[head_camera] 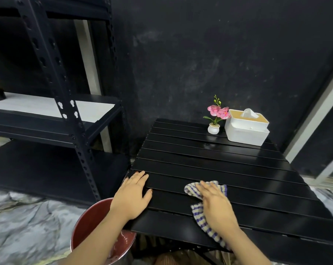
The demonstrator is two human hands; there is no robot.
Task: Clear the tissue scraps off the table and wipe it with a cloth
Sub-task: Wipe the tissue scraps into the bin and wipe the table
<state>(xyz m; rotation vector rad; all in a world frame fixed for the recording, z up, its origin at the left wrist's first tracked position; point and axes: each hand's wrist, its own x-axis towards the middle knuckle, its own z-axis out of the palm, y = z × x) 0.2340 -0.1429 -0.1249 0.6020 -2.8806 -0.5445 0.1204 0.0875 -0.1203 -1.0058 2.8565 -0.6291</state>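
1. The right hand presses flat on the blue-and-white checked cloth, lower centre of frame, grip released.
2. The left hand lies open on the black slatted counter; no tissue scraps visible.
3. Risk: the cloth's overhanging edge could snag in a slat gap and bunch.

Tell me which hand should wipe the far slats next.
Right. The right hand already presses the striped cloth flat on the black table; the left hand rests bare near the left edge, steadying it.
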